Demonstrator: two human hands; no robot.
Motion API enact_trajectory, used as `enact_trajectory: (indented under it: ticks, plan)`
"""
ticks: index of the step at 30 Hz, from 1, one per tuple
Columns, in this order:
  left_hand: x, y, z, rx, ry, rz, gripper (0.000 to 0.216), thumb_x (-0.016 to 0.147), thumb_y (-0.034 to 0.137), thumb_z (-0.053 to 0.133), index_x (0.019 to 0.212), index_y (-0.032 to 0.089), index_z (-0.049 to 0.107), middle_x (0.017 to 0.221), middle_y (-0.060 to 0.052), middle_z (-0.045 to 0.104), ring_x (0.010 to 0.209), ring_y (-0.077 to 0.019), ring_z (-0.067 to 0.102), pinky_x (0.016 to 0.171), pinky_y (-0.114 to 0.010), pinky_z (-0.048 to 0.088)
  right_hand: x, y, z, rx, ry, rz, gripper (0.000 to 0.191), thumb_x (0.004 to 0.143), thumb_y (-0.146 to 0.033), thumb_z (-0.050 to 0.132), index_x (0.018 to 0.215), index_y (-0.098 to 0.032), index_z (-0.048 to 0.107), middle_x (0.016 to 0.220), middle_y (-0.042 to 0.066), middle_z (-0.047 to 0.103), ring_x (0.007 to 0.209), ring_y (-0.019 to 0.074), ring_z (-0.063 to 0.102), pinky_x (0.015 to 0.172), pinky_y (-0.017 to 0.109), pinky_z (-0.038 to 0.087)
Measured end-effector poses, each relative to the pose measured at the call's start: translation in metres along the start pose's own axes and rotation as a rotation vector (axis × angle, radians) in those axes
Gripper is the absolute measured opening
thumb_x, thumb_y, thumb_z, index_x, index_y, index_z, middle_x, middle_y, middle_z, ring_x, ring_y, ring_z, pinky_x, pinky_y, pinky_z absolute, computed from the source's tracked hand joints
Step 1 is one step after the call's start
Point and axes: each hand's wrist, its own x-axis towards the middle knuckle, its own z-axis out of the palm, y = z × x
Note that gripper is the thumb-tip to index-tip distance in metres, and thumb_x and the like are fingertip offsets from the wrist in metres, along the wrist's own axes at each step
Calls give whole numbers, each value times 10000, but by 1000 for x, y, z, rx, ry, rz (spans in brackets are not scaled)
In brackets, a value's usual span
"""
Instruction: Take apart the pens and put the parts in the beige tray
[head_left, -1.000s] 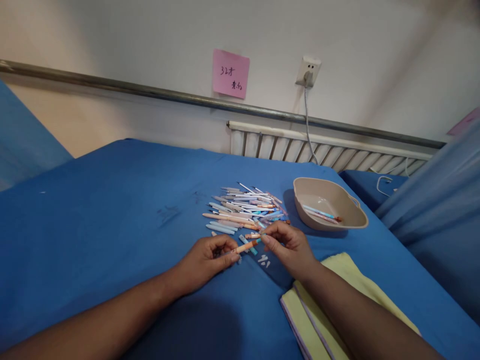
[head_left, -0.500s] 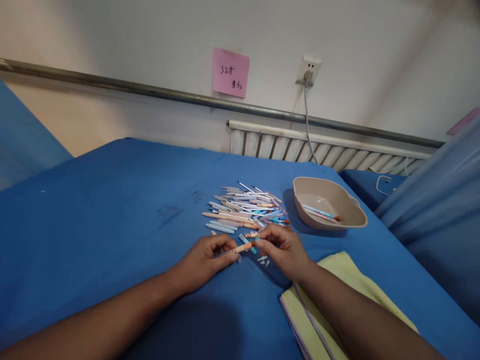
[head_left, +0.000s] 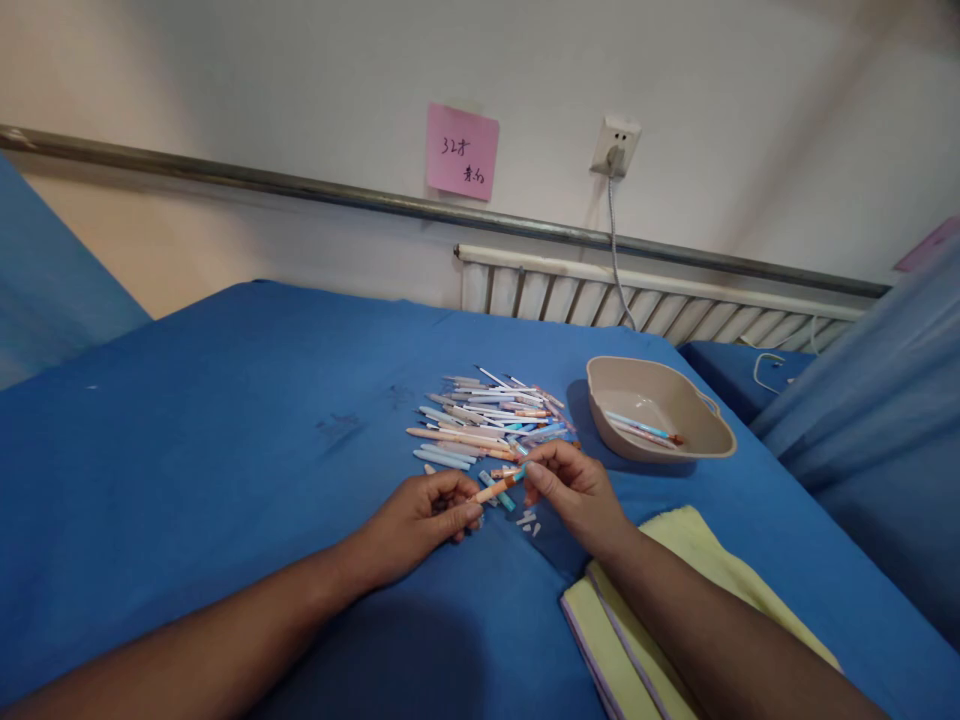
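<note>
An orange pen [head_left: 495,490] with a light blue tip is gripped at its lower end by my left hand [head_left: 420,522], fingers closed around it. My right hand [head_left: 574,492] pinches the pen's upper, blue tip end. Both hands rest on the blue cloth [head_left: 225,450], just in front of a pile of several pens and pen parts [head_left: 487,420]. A few small white bits [head_left: 529,522] lie on the cloth between my hands.
A beige dish [head_left: 697,440] with two or three pens in it stands to the right of the pile. A yellow cloth [head_left: 697,570] lies under my right forearm. A radiator [head_left: 645,300], wall socket with cable [head_left: 615,145] and pink note [head_left: 461,152] are behind.
My hands stay together on the orange pen; the right hand has shifted slightly along its tip end. The view has dipped a little.
</note>
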Motion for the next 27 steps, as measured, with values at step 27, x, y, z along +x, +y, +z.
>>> enact_trajectory:
  ticks: [27]
  plan:
    - [-4,2,-1,232,-43,64,190,826,341,527,812,174,615,679,26,567,641,-111,499,598,-205,385,-3,-2,-2,-580,-49,-209,290,832,-357,554,604,-180,533,546,-34,472,523,88,418,509,219,311]
